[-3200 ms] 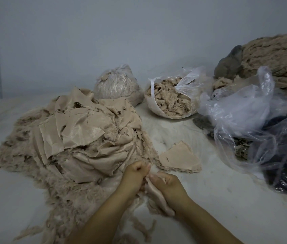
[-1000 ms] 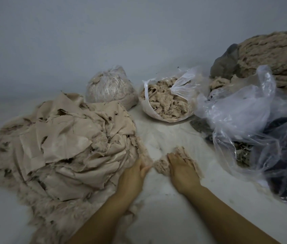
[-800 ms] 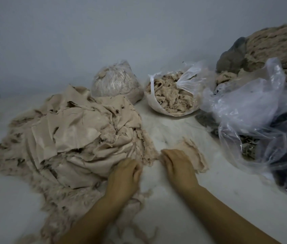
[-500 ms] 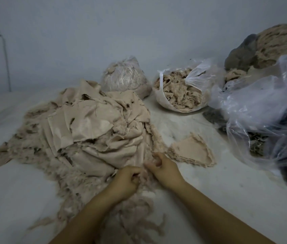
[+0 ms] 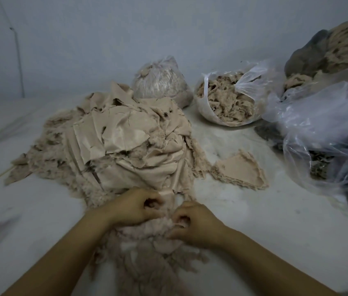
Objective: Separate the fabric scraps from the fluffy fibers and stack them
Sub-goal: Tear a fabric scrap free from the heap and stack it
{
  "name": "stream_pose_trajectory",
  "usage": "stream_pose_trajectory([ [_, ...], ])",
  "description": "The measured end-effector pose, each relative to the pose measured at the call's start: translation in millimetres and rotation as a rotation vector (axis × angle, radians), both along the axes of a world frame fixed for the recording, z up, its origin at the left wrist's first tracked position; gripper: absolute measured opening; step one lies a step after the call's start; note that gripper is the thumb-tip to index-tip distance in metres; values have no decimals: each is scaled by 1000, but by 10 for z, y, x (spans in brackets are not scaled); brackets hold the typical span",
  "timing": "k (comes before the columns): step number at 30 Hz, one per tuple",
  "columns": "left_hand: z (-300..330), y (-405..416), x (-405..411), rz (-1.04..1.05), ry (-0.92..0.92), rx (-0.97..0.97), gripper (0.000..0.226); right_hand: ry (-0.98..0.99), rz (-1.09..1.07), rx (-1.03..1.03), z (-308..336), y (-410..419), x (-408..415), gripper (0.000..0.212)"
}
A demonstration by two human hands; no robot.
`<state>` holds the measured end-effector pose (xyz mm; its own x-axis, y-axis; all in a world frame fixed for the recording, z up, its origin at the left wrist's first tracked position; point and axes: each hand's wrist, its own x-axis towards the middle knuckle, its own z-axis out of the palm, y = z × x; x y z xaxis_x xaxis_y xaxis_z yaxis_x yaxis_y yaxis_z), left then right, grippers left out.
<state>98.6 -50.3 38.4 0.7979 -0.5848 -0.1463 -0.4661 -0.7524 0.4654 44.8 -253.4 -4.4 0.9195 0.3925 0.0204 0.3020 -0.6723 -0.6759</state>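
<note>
We see both hands working at the near edge of a large heap of beige fabric scraps tangled with fluffy fibers (image 5: 122,144) on the pale grey surface (image 5: 254,221). The left hand (image 5: 134,207) has its fingers curled, pinching a bit of the beige material; the right hand (image 5: 192,224) likewise grips a tuft of the fluffy beige fibers (image 5: 147,253) that trail toward us. Just right of the heap lies a small flat stack of separated beige scraps (image 5: 240,168), apart from both hands. Behind stand a tied clear bag of fibers (image 5: 160,81), an open white bag of fluffy fibers (image 5: 224,101), and crumpled clear plastic bags (image 5: 322,124) at right.
</note>
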Motion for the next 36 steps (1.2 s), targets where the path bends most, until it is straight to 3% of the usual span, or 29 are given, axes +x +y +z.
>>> stream_pose_trajectory([
  [2,-13,23,3,-53,-51,150,8,-36,-15,30,-9,-30,-34,17],
  [3,-25,12,0,-39,-83,137,15,-21,-55,81,-12,-64,-52,17],
  [7,-38,-59,4,230,-64,-317,28,13,-234,260,-18,-209,-131,16],
  [9,-29,-89,8,246,-22,-403,24,32,-341,399,-1,-245,-148,14],
  [12,43,-75,-26,122,87,-291,15,35,-496,605,31,-309,-141,17],
  [15,59,2,-36,34,-100,-93,41,64,-610,822,18,-358,-115,17],
  [18,111,88,-81,87,-254,-110,27,117,-613,936,12,-348,-108,17],
  [20,170,123,-158,82,-85,-238,16,172,-552,972,24,-346,-108,11],
  [22,208,76,-230,67,69,-310,26,277,-434,955,52,-343,-115,4],
  [24,178,-33,-272,75,87,-353,35,353,-339,906,83,-321,-138,5],
  [27,156,-142,-288,176,197,-531,21,383,-338,919,124,-329,-156,17],
  [29,176,-80,-309,168,298,-553,27,366,-290,808,157,-412,-192,25],
  [31,226,30,-360,84,426,-343,36,362,-204,605,212,-470,-240,45],
  [33,272,114,-426,-22,531,-50,36,347,-265,515,240,-461,-253,64],
  [36,309,133,-471,-40,577,76,29,213,-395,393,192,-331,-158,60],
])
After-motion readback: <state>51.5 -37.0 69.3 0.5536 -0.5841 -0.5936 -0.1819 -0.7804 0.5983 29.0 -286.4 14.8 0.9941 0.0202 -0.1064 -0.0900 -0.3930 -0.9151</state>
